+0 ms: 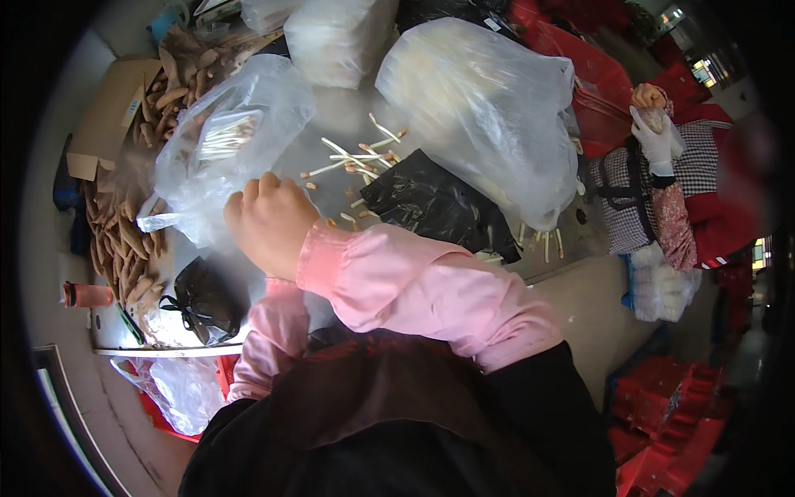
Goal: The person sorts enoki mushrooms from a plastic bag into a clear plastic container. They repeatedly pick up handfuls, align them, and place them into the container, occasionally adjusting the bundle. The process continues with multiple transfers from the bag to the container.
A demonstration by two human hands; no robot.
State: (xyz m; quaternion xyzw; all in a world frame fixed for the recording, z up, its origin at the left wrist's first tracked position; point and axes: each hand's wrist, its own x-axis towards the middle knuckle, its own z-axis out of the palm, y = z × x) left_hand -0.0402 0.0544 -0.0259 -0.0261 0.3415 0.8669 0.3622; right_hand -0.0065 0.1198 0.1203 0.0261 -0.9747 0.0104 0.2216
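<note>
My right hand (270, 220) reaches across from the right in a pink sleeve, its fingers curled on the near edge of a clear plastic bag (261, 87). Inside that bag is a pale tray of white stalks (227, 136). My left hand is out of sight behind the right hand and wrist; only its pink sleeve shows. Loose white stalks with brown tips (357, 158) lie scattered on the metal table (338, 102), right of my right hand. A flat black plastic bag (435, 202) overlaps some of them. A knotted black plastic bag (208, 301) sits near the front edge.
Brown root-like pieces (127, 242) are heaped at left beside a cardboard box (109, 118). Two large filled plastic bags (478, 105) stand at the back. An orange bottle (87, 295) is far left. Another person (695, 168), one hand gloved, works at right near red crates (658, 391).
</note>
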